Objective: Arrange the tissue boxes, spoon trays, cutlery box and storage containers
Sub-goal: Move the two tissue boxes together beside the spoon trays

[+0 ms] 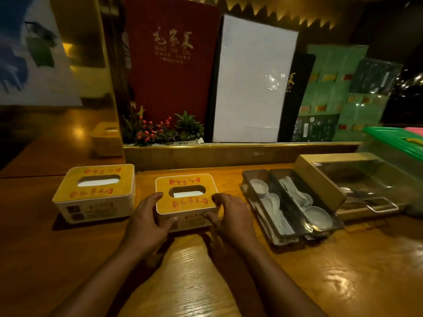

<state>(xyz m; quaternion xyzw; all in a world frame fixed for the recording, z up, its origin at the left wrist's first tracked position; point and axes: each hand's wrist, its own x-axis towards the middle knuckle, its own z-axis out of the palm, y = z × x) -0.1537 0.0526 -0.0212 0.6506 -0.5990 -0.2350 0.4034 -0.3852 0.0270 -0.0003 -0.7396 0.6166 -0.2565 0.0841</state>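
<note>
A tissue box [186, 193] with a wooden lid and red characters sits at the middle of the wooden counter [320, 271]. My left hand [147, 219] grips its left side and my right hand [230, 217] grips its right side, thumbs on the front face. A second, matching tissue box [96, 191] stands to the left. Right of my hands lie two narrow dark spoon trays [261, 202] [302, 200] holding white ceramic spoons. Further right is a clear-lidded cutlery box [357, 179] with a wooden end, and a green-lidded storage container [398, 143] behind it.
A raised wooden ledge [229, 154] runs along the back with a small plant with red berries [160, 131], a red menu [171, 65], a white board [251, 83] and a black menu leaning against the wall. A mirrored panel at the left reflects a tissue box.
</note>
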